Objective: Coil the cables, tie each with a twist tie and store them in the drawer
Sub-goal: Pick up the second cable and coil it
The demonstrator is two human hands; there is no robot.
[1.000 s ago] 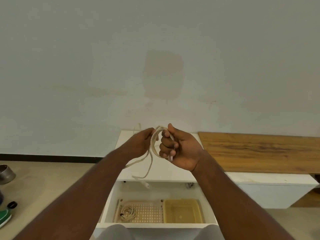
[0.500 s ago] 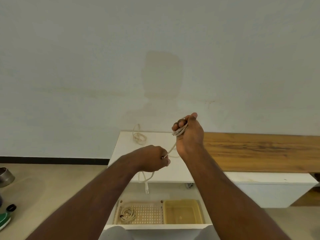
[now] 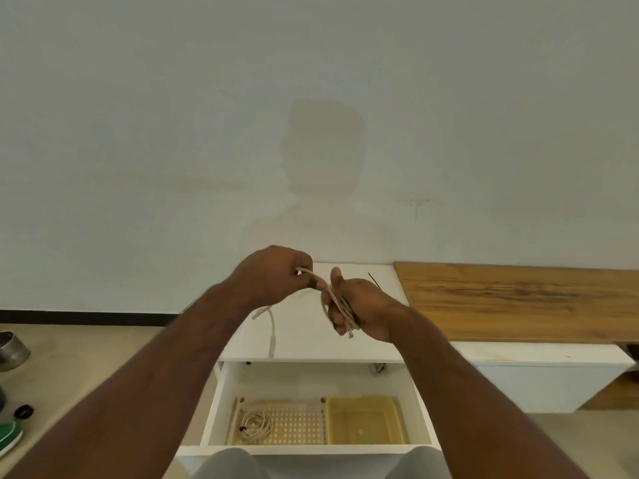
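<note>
above the open drawer [image 3: 316, 375], the right hand [image 3: 359, 311] grips the coiled turns of a pale cable [image 3: 340, 305], and the left hand [image 3: 276, 274] pinches its next strand; a loose end dangles toward the drawer, where a tied cable coil [image 3: 255, 425] lies.

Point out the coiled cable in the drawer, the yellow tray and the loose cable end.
coiled cable [image 3: 255, 424], head view, middle of coil.
yellow tray [image 3: 363, 402], head view, far rim.
loose cable end [image 3: 272, 340], head view, hanging tip.
</note>
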